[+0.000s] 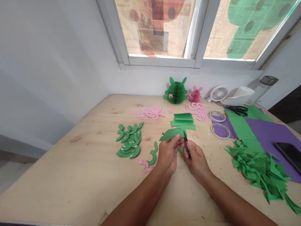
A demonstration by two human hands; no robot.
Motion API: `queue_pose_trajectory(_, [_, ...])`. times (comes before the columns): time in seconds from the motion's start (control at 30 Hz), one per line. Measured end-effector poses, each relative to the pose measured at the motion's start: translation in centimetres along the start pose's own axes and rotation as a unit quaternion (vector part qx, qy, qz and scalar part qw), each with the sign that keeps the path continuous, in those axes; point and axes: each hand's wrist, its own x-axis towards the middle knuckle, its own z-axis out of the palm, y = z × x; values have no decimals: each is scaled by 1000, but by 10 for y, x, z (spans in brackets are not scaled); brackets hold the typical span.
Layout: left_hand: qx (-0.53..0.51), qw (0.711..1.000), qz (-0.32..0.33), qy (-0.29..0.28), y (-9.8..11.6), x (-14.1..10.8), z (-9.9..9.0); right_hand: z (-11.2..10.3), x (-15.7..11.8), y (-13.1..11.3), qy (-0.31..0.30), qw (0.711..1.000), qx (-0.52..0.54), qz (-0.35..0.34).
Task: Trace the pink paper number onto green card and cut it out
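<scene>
My left hand (168,153) pinches a green paper piece (171,134) with curved outlines on it, above the middle of the wooden table. Small scissors (186,145) are gripped in my right hand (196,157), their blades at the right edge of that paper. Left of my hands lies a pile of cut green wavy pieces (131,142). Nearer to my left forearm are one loose green wavy piece (154,154) and a pink one (145,165). Folded green strips (183,118) rest just beyond the held paper.
Green scraps (261,171), purple sheets (270,131), a phone (288,153), tape rolls (220,131) and black scissors (238,110) lie at right. Pink cutouts (151,112), a green paper figure (176,92), a pink one (195,94), a fan (218,93) and a bottle (264,88) stand farther back.
</scene>
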Motion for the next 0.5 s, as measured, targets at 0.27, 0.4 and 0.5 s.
queue_pose_trajectory(0.27, [-2, 1000, 1, -1, 1, -1, 1, 0, -1, 1, 5, 1000, -2, -7])
queue_pose_trajectory(0.4, [-4, 1000, 1, 0, 1, -2, 1, 1, 0, 1, 7, 1000, -3, -5])
queue_pose_trajectory(0.5, [-7, 1000, 0, 0, 1, -1, 1, 1, 1, 1, 2, 1000, -1, -6])
